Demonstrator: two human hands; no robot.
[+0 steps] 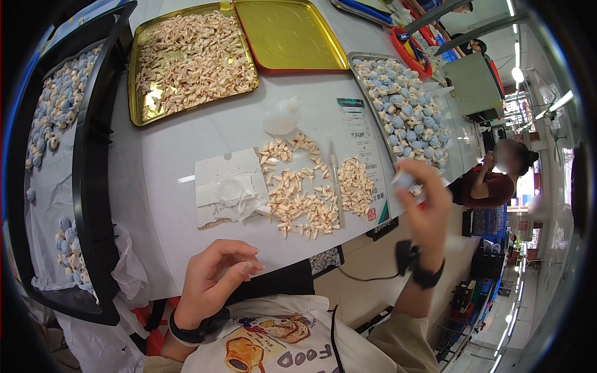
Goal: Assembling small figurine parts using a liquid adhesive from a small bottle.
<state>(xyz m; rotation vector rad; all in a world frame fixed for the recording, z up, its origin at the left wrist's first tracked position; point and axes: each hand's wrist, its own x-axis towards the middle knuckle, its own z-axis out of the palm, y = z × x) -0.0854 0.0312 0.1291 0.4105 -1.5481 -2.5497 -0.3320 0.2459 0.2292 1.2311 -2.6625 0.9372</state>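
Observation:
My right hand (pixel 429 205) is raised at the near end of a metal tray (pixel 356 57) on the right. Between thumb and forefinger it pinches a small blue-and-cream figure piece (pixel 404 181), slightly blurred. Many similar pieces (pixel 404 99) fill that tray. My left hand (pixel 214 276) hovers over the table's near edge, fingers curled, thumb and forefinger apart; I see nothing between them. Beyond it, small cream pointed pieces (pixel 305 199) lie in loose piles on the table. A slim pen-like tool (pixel 336 180) lies among them. Left of the piles is a cardboard piece (pixel 214 174) holding a small round clear dish (pixel 229 191) and crumpled tissue (pixel 252 204).
A gold tray (pixel 134 81) of pointed pieces and a bare gold lid (pixel 298 37) stand at the back. A white squeeze bottle (pixel 283 117) stands mid-table. A black crate (pixel 93 143) with blue-and-cream pieces is on the left. A person (pixel 497 174) sits at far right.

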